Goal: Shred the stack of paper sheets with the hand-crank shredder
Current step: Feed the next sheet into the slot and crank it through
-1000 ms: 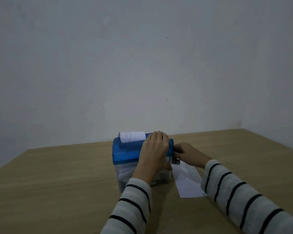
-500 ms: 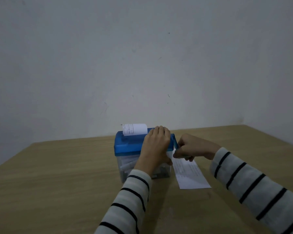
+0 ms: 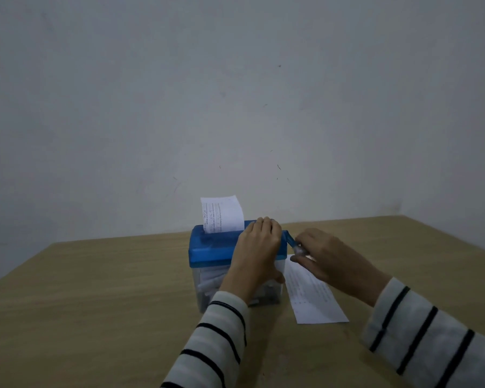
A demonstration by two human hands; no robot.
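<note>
A small hand-crank shredder [image 3: 213,247] with a blue lid and a clear bin of white shreds stands on the wooden table [image 3: 95,289]. A printed paper sheet [image 3: 221,214] sticks up from the slot at the lid's left. My left hand [image 3: 255,253] presses down over the lid's right part and grips its side. My right hand [image 3: 328,259] pinches the crank handle [image 3: 293,245] at the shredder's right side. More printed sheets [image 3: 314,301] lie flat on the table just right of the shredder, partly under my right hand.
A plain grey wall rises close behind the table. The table's right edge runs diagonally at the far right [image 3: 459,242]. My striped sleeves [image 3: 213,345] cover the near part of the table.
My right hand has swung the crank round from low beside the bin to higher and further right. The sheet in the slot now stands taller above the lid. The view has tilted down slightly.
</note>
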